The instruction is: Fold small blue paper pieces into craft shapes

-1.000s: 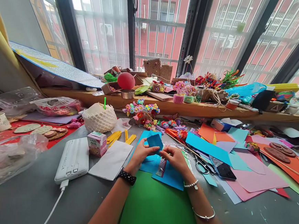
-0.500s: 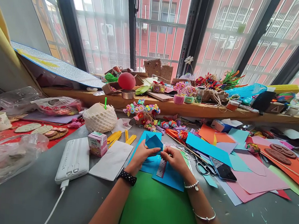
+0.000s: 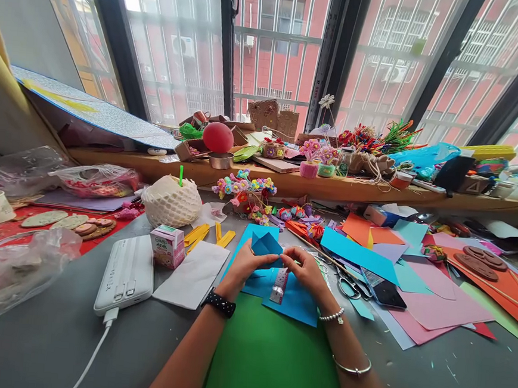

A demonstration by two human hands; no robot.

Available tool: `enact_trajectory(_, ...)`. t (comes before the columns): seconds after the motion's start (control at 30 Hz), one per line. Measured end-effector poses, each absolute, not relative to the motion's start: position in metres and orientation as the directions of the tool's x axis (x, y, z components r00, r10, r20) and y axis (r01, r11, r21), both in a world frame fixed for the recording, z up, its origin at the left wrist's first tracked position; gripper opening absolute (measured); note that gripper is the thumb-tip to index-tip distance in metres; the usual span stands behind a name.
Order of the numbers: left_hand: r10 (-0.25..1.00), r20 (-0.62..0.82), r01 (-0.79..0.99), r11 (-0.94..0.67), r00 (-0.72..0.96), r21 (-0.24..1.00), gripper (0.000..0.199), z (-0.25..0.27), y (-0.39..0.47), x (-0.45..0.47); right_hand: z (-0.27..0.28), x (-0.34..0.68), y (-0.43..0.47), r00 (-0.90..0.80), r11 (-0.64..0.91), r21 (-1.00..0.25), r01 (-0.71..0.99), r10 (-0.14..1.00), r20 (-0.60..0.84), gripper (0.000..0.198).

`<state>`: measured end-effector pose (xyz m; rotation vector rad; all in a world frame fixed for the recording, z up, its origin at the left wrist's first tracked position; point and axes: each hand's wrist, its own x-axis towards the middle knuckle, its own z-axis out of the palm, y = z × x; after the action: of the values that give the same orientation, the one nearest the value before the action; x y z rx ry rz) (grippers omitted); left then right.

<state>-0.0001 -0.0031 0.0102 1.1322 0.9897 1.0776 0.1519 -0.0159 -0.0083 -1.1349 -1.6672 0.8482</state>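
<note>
The folded paper is blue; the counter grey; the wristband black with white dots; the power bank white; the carton pink and white; the ball red; the brick wall pink.

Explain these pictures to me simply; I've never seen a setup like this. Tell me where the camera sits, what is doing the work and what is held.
There is no machine here: the work is done by two bare hands, the left hand and the right hand. Every picture comes from one camera worn on their owner's head, looking forward and down.

The left hand holds a folded blue paper. The right hand's fingertips are at its edge; whether they pinch it is hard to tell.

On the grey table, a power bank and a carton stand to the left. Scissors, a phone and pink paper lie to the right.
</note>
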Motion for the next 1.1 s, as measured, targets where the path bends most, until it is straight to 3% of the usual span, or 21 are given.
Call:
enact_trajectory(0.2, 0.978, 0.003, -0.130, 0.025, 0.209, 0.991, 0.048, 0.004, 0.000, 0.001, -0.009, 0.151, -0.016, -0.094, 0.335, -0.883, 0.328, 0.942, 0.323, 0.021)
enact_trajectory(0.4, 0.989, -0.044, -0.122, 0.062, 0.144, 0.991, 0.054, 0.006, -0.001, 0.003, -0.011, 0.149, -0.015, -0.087, 0.332, -0.902, 0.276, 0.943, 0.321, 0.018)
enact_trajectory(0.63, 0.977, -0.028, -0.104, 0.052, 0.213, 0.993, 0.048, 0.007, -0.001, 0.000, -0.007, 0.149, -0.018, -0.091, 0.378, -0.873, 0.307, 0.925, 0.368, 0.019)
enact_trajectory(0.83, 0.964, -0.112, -0.122, 0.145, 0.240, 0.982, 0.048, 0.008, -0.002, 0.001, -0.003, 0.148, -0.021, -0.075, 0.397, -0.860, 0.321, 0.916, 0.395, 0.021)
enact_trajectory(1.1, 0.949, -0.195, -0.091, 0.223, 0.247, 0.971, 0.050, 0.018, -0.007, 0.001, -0.006, 0.147, -0.019, -0.057, 0.353, -0.925, 0.141, 0.936, 0.348, 0.023)
